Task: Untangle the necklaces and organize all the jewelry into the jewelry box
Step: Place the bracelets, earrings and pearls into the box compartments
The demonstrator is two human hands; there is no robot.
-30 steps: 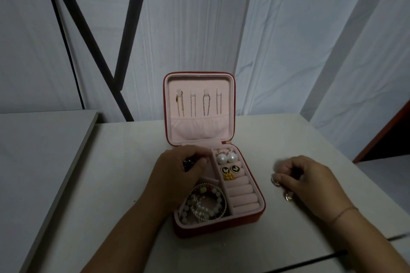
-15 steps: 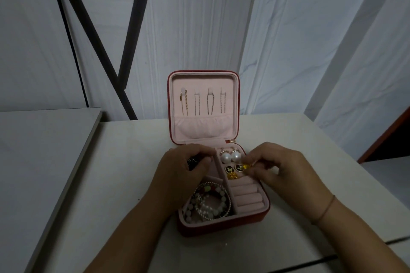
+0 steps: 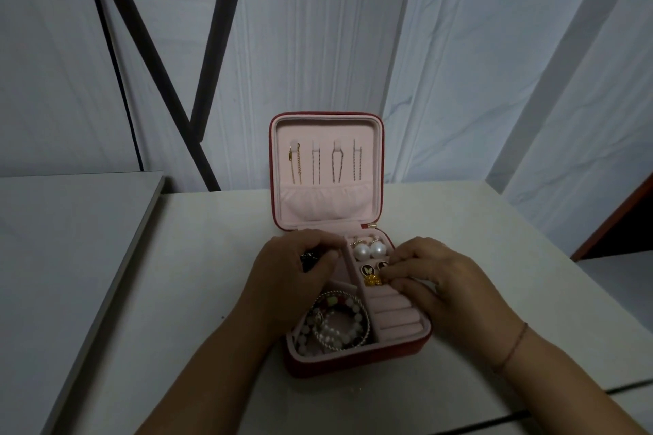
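White table [image 3: 198, 275], perhaps paneled wall [image 3: 459, 63]

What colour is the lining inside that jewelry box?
The lining is pale pink, clearest in the head view.

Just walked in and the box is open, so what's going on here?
A person is filling an open red jewelry box. The left hand pinches a small dark piece over its rear left compartment. The right hand, fingers curled, works at the ring rolls beside a gold piece. Necklaces hang in the lid.
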